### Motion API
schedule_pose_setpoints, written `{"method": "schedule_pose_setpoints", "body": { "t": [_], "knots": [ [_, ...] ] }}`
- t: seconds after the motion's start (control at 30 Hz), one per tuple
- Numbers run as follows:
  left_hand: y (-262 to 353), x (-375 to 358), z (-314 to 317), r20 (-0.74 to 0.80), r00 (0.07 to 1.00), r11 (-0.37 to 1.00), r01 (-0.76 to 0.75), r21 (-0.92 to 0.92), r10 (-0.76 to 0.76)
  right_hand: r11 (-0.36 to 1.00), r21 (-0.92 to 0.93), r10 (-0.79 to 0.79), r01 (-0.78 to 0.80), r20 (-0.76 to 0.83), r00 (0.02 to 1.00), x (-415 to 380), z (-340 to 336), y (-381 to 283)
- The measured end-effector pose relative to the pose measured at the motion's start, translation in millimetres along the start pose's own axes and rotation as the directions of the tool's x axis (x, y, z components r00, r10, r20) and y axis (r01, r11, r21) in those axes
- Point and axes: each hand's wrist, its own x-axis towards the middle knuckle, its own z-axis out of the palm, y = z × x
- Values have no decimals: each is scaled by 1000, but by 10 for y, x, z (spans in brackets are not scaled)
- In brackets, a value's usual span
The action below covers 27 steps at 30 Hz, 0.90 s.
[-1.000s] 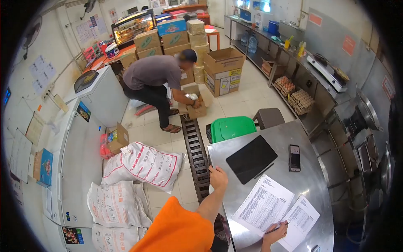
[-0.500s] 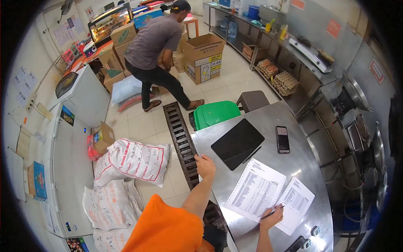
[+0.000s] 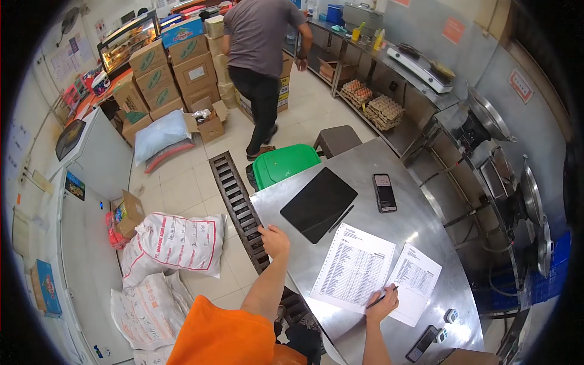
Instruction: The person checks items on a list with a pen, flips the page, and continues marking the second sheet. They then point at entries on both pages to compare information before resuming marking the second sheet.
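Observation:
My right hand (image 3: 381, 307) is closed round a dark pen (image 3: 378, 300), over the gap between two printed sheets. The larger sheet (image 3: 354, 261) carries a long table of rows; the smaller sheet (image 3: 417, 277) lies to its right. My left hand (image 3: 275, 241) rests at the left edge of the steel table (image 3: 298, 261), fingers curled over the rim. Beyond it lie a black tablet (image 3: 319, 204) and a thin stylus (image 3: 341, 219). A phone (image 3: 384, 193) with a lit screen lies to the right of the tablet.
A green-topped stool (image 3: 286, 164) and a brown stool (image 3: 338, 141) stand at the table's far side. White sacks (image 3: 176, 243) lie left, beside a floor drain grate (image 3: 234, 194). A person (image 3: 258, 55) stands near stacked cartons (image 3: 193, 67). Egg trays (image 3: 383, 112) fill a low shelf.
The person has straightened up from bending and moved right, now in front of the large carton. My view has shifted slightly. The pen hand remains on the papers, the left hand at the edge.

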Motion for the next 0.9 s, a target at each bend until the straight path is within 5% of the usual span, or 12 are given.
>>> {"method": "schedule_pose_setpoints", "body": {
  "t": [0.27, 0.37, 0.43, 0.5, 0.67, 0.77, 0.9],
  "knots": [
    [-76, 52, 89, -42, 997, 998, -63, -2, 62, 998, -14, 57, -57, 24, 998, -13, 48, 68],
    [-429, 268, 405, -69, 970, 968, -239, -82, 234, 992, -55, -121, 112, -198, 973, -152, 374, 408],
    [-201, 119, 255, -80, 986, 989, -148, 20, 150, 999, -33, 37, -37, -3, 999, -21, 146, 209],
    [-135, 89, 164, 42, 994, 994, -103, 41, 101, 994, -19, 105, -105, -10, 994, 24, 110, 133],
    [-113, 58, 166, 66, 997, 999, -46, -4, 47, 975, -91, 211, -205, 57, 976, 64, 49, 53],
    [-314, 262, 290, 72, 993, 995, -94, 24, 92, 967, -186, 186, -172, 61, 981, 156, 77, 18],
    [-169, 92, 186, 69, 988, 990, -139, 34, 136, 992, -53, 112, -111, 10, 994, 352, 233, 42]
  ]
}}
